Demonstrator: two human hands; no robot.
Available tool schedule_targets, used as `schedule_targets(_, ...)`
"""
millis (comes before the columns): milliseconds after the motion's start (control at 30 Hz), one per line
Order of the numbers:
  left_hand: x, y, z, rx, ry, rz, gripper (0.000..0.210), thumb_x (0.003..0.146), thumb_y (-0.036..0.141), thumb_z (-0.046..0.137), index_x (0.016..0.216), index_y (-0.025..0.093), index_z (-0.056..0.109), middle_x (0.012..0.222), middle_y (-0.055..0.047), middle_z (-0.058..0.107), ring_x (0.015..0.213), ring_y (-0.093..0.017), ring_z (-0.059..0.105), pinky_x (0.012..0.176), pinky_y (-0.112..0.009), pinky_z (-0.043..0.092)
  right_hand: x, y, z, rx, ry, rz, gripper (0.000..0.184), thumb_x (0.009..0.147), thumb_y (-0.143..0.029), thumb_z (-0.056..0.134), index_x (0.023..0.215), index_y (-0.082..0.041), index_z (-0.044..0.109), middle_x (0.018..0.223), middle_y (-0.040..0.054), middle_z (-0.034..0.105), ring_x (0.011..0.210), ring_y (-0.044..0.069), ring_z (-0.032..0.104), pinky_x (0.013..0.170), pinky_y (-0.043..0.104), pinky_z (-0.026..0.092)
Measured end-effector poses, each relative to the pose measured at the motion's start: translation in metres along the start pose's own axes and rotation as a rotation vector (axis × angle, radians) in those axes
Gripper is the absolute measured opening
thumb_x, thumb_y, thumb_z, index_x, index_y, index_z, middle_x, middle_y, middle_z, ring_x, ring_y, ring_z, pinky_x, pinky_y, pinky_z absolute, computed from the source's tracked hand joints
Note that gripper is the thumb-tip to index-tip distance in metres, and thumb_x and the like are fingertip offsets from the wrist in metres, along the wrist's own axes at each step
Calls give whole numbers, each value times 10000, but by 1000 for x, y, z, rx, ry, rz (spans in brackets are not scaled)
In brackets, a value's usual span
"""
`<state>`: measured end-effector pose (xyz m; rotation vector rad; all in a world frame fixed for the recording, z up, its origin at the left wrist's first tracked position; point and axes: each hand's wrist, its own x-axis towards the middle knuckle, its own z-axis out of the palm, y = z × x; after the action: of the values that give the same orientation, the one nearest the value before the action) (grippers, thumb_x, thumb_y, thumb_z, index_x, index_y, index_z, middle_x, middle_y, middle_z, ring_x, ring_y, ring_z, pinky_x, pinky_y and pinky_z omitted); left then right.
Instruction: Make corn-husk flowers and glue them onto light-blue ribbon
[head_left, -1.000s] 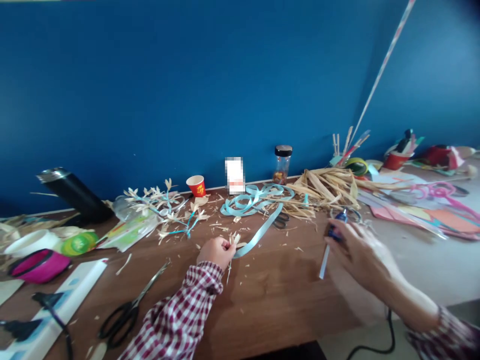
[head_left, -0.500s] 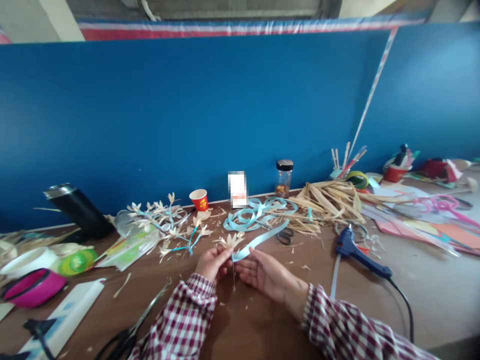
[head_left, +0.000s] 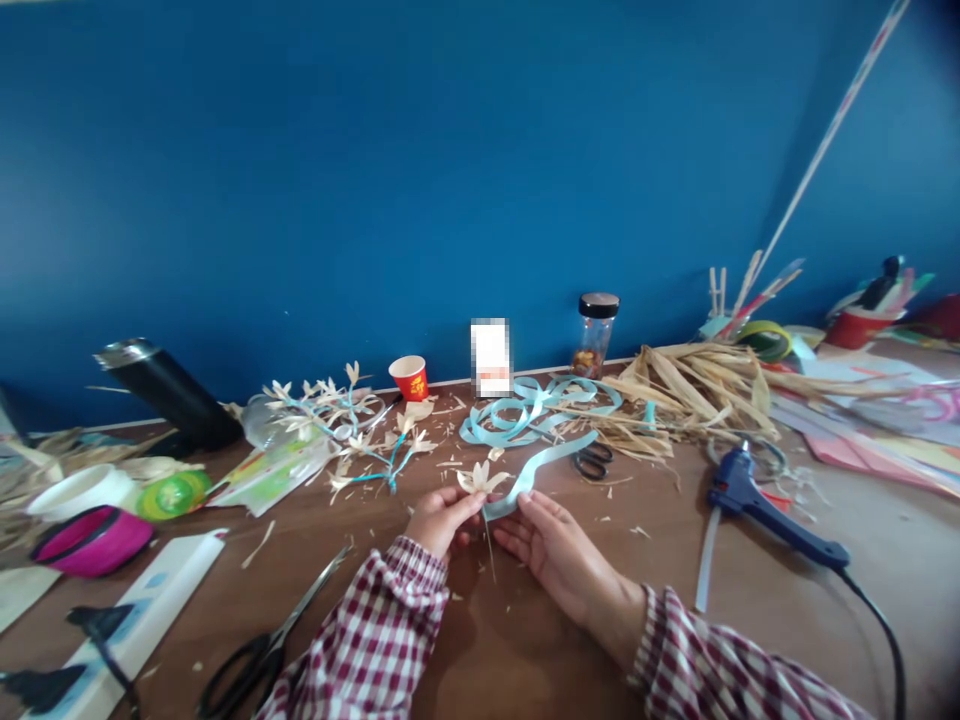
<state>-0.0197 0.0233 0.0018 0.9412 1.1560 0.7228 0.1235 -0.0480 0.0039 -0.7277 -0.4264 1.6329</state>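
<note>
My left hand (head_left: 441,522) is closed, pinching the base of a pale husk flower (head_left: 481,480) between thumb and fingers. A thin stem (head_left: 491,560) hangs down below the flower. From the flower's base a light blue ribbon (head_left: 549,455) runs to the right, its free end up near the small scissors. My right hand (head_left: 562,560) has the ribbon between its thumb and fingertips, close to the flower. Beyond the hands lies a loose heap of the same blue ribbon (head_left: 495,428). Finished-looking flower sprigs with blue-wrapped stems (head_left: 390,468) rest to the left.
A blue glue gun (head_left: 780,515) lies at right, dried husks (head_left: 690,395) behind it. Large scissors (head_left: 274,640) and a power strip (head_left: 161,600) are at left. A red paper cup (head_left: 410,380), lidded jar (head_left: 598,340) and black flask (head_left: 169,395) stand along the blue partition (head_left: 420,180).
The view has tipped downward and shifted left. My right thumb has closed onto the ribbon, which now bends in a wave. The left hand keeps its pinch on the flower.
</note>
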Motion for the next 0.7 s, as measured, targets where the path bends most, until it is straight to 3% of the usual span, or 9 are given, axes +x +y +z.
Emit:
schedule_targets(367,-1,-2,0,216,104,71,317,627,377,712,779,98,723,558,-38,601,496,-103,499,368,-181,304,-5,-1,7,-79,39,-20,273,728,-383,674,869,-160,602,815,52,697,779,166,649,800,321,470)
schedule_targets(567,-3,1,2,82,59,57,264,594,306,747,772,115,711,754,-82,700,543,-96,526,368,-166,292,-5,1,5,-116,31,-29,282,744,-407,652,871,-161,600,864,65,694,813,179,646,800,330,473)
schedule_targets(700,-7,5,3,11,60,1,238,572,256,775,767,140,704,772,-63,710,530,-74,520,371,-146,307,-4,3,2,-128,34,-28,257,766,-398,629,872,-166,600,871,64,690,810,178,643,800,331,477)
